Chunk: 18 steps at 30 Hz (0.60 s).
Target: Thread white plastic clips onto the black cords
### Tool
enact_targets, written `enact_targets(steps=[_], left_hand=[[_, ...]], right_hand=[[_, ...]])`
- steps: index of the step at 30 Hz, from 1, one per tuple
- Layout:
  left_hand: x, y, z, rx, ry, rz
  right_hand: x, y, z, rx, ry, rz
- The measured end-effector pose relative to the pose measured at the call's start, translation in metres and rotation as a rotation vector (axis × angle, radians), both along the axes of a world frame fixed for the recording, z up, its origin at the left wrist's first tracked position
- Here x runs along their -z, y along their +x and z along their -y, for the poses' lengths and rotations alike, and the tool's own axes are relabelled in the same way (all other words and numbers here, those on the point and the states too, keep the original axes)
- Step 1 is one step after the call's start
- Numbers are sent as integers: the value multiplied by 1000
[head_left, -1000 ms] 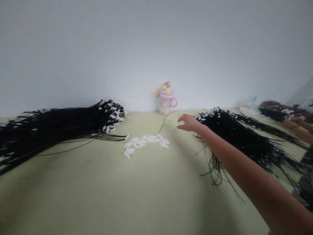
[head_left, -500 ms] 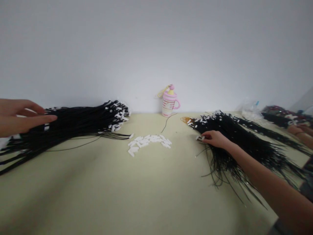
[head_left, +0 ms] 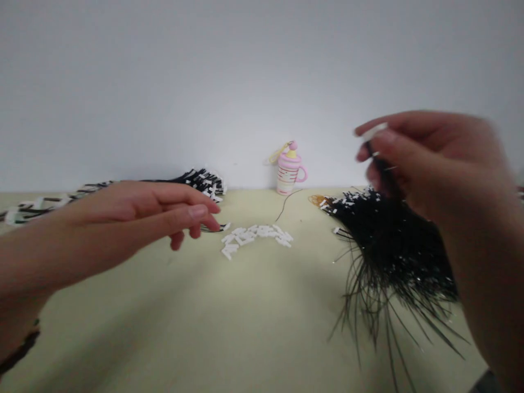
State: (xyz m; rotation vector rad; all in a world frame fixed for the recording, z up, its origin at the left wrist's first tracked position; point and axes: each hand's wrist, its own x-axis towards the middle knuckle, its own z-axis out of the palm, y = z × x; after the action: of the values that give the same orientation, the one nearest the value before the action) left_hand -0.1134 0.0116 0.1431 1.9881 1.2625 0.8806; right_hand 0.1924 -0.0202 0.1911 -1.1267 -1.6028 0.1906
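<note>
My right hand (head_left: 426, 158) is raised close to the camera, its fingers pinched on a thin black cord with a white tip (head_left: 371, 132). Below it lies a pile of black cords with white ends (head_left: 385, 240) on the yellowish table (head_left: 245, 327). My left hand (head_left: 151, 210) reaches in from the left with fingers stretched out and holding nothing, its fingertips near a small heap of white plastic pieces (head_left: 254, 236). A second bundle of black cords (head_left: 200, 183) lies behind the left hand, partly hidden by it.
A pink striped cup with a lid and yellow strap (head_left: 290, 169) stands against the white wall at the back. One loose black cord (head_left: 289, 203) lies in front of it.
My right hand lifted from the right pile toward the camera with a cord pinched in it. My left hand moved right from the left bundle toward the white pieces.
</note>
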Motion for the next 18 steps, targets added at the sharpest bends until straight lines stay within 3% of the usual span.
enact_targets(steps=[2,4,6,8,10,14,18], left_hand=[[9,22,5,172,-89,104],[26,38,4,244,-249,277],[47,49,-4,254,-363,296],[69,55,-15,212,-422,245],[89,57,-25,158,-536,290],[114,57,-36,150,-653,381],[124,60,-38,116,-736,542]], right_hand=[[24,-30,-11,-239,-210,36],[60,-58,-27,-473,-438,-54],[100,-79,-42,-643,-615,-149],[136,-90,-53,-593,-750,-376],[162,-90,-55,-553,-826,-461],[184,-68,-30,-596,-1036,-542],[193,-33,26,-822,-1302,-494]])
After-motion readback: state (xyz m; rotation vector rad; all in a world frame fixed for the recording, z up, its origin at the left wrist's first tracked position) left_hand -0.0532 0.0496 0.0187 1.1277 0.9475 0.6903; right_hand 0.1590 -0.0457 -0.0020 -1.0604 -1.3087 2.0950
